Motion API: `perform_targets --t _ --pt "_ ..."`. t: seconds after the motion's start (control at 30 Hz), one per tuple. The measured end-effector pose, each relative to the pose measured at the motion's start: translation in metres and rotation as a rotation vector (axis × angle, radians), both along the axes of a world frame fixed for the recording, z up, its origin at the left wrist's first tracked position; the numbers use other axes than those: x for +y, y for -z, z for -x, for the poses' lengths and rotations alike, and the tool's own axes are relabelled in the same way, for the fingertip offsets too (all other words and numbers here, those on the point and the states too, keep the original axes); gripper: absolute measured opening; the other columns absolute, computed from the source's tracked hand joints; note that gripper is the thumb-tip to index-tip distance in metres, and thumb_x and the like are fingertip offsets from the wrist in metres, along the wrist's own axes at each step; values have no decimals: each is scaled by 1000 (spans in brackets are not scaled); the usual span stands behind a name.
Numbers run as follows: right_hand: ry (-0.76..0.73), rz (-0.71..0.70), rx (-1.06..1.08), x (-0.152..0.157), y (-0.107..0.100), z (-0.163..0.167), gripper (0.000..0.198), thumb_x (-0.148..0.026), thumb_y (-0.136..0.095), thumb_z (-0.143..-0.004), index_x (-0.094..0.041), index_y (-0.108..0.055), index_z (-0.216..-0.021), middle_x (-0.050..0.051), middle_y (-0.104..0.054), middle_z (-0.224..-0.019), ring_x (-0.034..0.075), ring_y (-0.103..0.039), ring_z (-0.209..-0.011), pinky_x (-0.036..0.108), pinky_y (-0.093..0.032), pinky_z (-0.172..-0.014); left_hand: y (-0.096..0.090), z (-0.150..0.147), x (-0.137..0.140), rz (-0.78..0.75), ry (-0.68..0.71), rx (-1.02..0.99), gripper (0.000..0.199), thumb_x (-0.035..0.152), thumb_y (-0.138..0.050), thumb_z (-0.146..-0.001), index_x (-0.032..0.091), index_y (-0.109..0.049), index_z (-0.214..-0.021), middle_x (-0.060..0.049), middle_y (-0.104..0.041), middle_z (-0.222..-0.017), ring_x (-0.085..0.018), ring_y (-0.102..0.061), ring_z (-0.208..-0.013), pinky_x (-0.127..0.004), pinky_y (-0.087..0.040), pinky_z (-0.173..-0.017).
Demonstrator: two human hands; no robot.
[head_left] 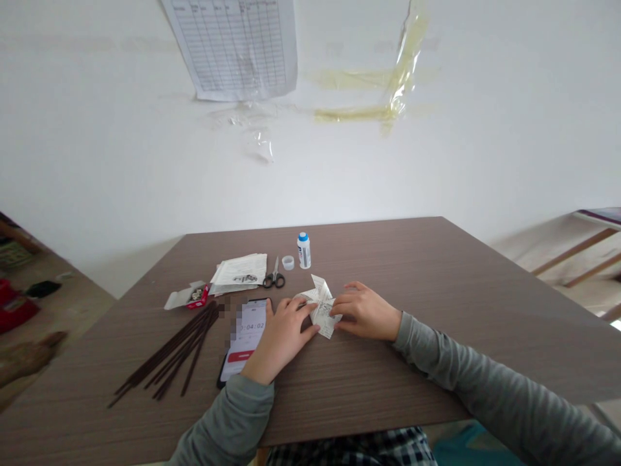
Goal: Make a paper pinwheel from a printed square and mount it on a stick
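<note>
A small pinwheel [321,315] folded from printed paper lies on the table between my hands. My left hand [290,329] grips its left side, with the thumb at the lower edge and the fingers bent over the paper. On the other side, the curled fingers of my right hand [367,312] hold the right edge; their tips are partly hidden. Under my left wrist lies a phone [248,330] with a running timer on its screen. Just beyond the pinwheel stand a white glue bottle with a blue cap [304,251] and a small clear cup [288,263].
Black-handled scissors [274,278] lie beside a stack of printed paper [240,270]. An opened small red box [197,296] holds small metallic pieces. Several thin dark brown sticks [167,353] are spread at the left of the brown table [436,272], whose back edge meets a white wall.
</note>
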State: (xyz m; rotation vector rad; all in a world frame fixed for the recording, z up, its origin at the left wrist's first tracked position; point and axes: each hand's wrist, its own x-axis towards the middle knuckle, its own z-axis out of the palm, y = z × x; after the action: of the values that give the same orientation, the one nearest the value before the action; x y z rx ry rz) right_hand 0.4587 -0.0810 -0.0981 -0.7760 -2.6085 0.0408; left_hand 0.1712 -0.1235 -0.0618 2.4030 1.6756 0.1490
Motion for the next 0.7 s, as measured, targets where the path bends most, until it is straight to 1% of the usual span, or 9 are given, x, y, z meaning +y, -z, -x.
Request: perform_targets --t 0.1,0.17,0.33,0.47,0.6,0.7 --pt "52 -36 -22 -5 2 6 19 -40 -107 -108 -30 -97 -120 6 -100 -117 31 -92 -107 57 -64 -129 0 -1 1 -15 2 -30 51 33 -85 -119 40 -88 -169 -13 -81 -182 -50 -70 -173 -95 -36 -154" --pt "69 -52 -29 -7 2 8 17 -43 -107 -107 -31 -97 -114 5 -99 -114 31 -91 -105 59 -63 -131 -1 -2 0 -29 10 -39 50 33 -83 -120 39 -88 -169 -13 -81 -181 -49 -70 -171 -95 -37 -154" --pt "89 -79 -28 -8 3 9 12 -41 -103 -109 -32 -96 -108 5 -97 -110 29 -89 -102 58 -63 -130 -4 -4 -1 3 0 -16 52 34 -80 -122 38 -87 -173 -14 -78 -185 -50 -67 -173 -96 -35 -155" --pt "95 -85 -10 -8 6 9 11 -36 -104 -110 -30 -96 -115 4 -96 -110 29 -88 -104 56 -64 -126 -4 -4 0 -11 1 -24 51 33 -82 -121 38 -88 -171 -13 -80 -183 -51 -69 -173 -95 -37 -154" --pt "119 -77 12 -9 10 11 7 -30 -98 -114 -33 -96 -119 4 -95 -112 29 -87 -107 53 -63 -126 -2 -5 3 -16 -4 -27 51 32 -83 -119 38 -90 -169 -14 -80 -183 -52 -69 -172 -96 -39 -152" --pt "122 -85 14 -9 13 11 11 -25 -93 -116 -33 -96 -123 4 -96 -113 29 -88 -108 53 -63 -126 -1 -6 4 -3 -8 -8 52 33 -82 -119 40 -89 -170 -12 -79 -185 -51 -68 -173 -93 -38 -154"
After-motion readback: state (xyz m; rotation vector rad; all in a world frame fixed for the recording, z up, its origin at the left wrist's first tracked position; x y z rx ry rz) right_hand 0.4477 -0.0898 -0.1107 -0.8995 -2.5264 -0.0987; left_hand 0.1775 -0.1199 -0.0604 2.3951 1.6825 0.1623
